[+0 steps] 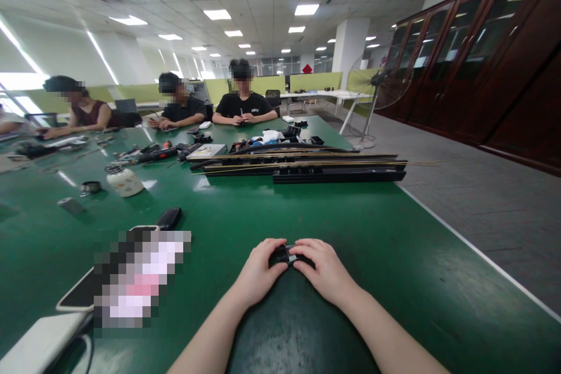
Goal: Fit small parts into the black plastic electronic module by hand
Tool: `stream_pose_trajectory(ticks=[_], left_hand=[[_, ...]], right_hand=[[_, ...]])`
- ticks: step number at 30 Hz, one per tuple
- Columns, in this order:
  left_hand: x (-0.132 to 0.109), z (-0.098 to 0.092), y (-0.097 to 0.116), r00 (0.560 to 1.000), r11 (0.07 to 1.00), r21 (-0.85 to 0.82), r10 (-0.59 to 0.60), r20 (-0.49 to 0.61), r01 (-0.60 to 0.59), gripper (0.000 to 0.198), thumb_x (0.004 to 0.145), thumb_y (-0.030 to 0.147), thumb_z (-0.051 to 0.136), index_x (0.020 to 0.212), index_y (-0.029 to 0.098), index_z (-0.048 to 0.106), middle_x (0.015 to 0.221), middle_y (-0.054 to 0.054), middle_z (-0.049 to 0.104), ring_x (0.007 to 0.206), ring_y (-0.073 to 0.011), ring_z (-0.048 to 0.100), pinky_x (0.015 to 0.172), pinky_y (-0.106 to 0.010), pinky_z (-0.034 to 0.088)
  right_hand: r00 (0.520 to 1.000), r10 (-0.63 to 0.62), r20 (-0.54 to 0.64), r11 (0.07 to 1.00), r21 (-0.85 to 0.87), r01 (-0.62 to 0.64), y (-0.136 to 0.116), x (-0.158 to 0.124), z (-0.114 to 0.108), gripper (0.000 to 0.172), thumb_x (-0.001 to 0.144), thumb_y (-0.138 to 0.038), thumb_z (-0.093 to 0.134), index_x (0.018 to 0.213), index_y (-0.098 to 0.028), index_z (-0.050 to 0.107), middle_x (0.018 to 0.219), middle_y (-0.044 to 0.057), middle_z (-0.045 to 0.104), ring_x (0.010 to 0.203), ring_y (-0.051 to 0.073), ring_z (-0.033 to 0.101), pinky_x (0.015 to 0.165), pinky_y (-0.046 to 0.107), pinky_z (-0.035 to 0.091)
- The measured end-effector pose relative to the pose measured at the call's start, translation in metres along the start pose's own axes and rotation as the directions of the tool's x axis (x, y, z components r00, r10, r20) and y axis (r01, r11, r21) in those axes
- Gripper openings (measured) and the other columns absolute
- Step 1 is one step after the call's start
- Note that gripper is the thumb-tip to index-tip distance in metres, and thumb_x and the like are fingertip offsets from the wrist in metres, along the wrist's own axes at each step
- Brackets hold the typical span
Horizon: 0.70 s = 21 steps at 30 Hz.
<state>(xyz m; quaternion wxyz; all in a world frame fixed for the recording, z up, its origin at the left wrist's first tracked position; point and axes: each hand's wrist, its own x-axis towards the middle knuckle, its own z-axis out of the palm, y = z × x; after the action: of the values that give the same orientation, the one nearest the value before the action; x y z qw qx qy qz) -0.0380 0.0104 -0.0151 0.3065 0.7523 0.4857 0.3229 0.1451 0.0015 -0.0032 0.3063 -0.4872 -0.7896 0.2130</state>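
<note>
Both my hands meet around a small black part (288, 256) on the green tabletop (219, 210), straight in front of me. A light silvery patch shows on the part, but its exact kind is too small to make out. From one side, my left hand (262, 272) curls its fingers and thumb around the left end. My right hand (323, 267) grips the right end in the same way, thumb in front and fingers behind. Much of the part is hidden by my fingers.
Long black rails (339, 175) with thin brass-coloured rods lie across the table beyond my hands. At left are a blurred phone-like object (140, 286), a black case (169, 218), a white jar (125, 182) and a grey cylinder (71, 205). Several people sit at the far side.
</note>
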Motion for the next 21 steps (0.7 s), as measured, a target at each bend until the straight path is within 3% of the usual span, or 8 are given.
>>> stream_pose_trajectory(ticks=[21], left_hand=[[-0.0014,0.0009,-0.0005,1.000,0.995,0.095,0.026,0.016,-0.027,0.039,0.073,0.020,0.054,0.112,0.023,0.051,0.112,-0.005,0.056,0.105,-0.0190,0.049,0.093,-0.038,0.037]], right_hand=[[0.999,0.037,-0.021,0.997,0.066,-0.036,0.0018,-0.0005,-0.0003,0.021,0.069,-0.027,0.064,0.090,-0.030,0.067,0.100,0.003,0.067,0.102,0.023,0.054,0.092,0.043,0.036]])
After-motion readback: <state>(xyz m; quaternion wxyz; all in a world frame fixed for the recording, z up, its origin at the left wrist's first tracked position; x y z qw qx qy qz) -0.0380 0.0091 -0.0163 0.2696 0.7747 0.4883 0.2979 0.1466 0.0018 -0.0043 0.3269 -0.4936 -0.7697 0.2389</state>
